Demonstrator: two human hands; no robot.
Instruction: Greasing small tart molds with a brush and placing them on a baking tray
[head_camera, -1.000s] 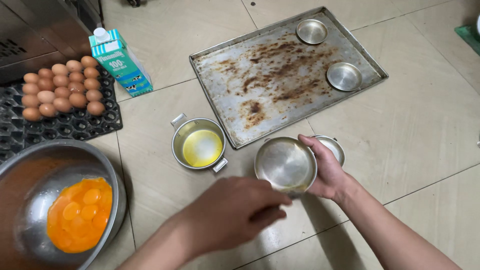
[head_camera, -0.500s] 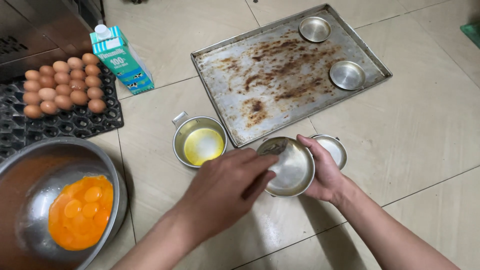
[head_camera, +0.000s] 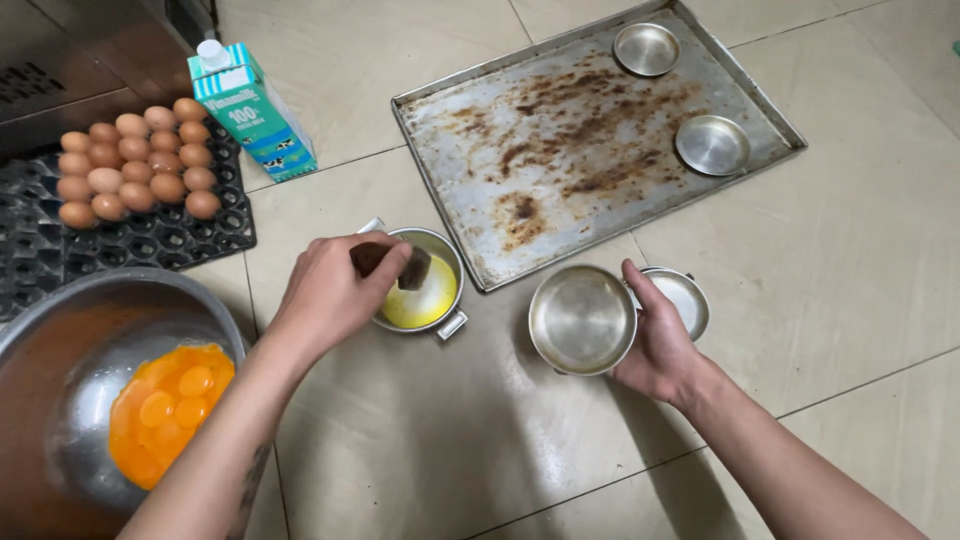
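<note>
On the tiled floor, the left hand (head_camera: 335, 290) grips a brush (head_camera: 405, 268) dipped into one small pot (head_camera: 425, 293) of yellow liquid. Just beside it, the right hand (head_camera: 655, 345) holds one round tin (head_camera: 582, 320), tilted, with another tin (head_camera: 685, 298) behind. Two more tins (head_camera: 647, 48) sit on one stained tray (head_camera: 560, 150). One carton (head_camera: 250, 110), fifteen eggs (head_camera: 135, 160) and one bowl (head_camera: 60, 330) of yolks lie left.

One carton on the floor
A tall teal-and-white milk carton (head_camera: 252, 110) with a white cap stands upright just beside the black egg tray (head_camera: 130, 235).
</note>
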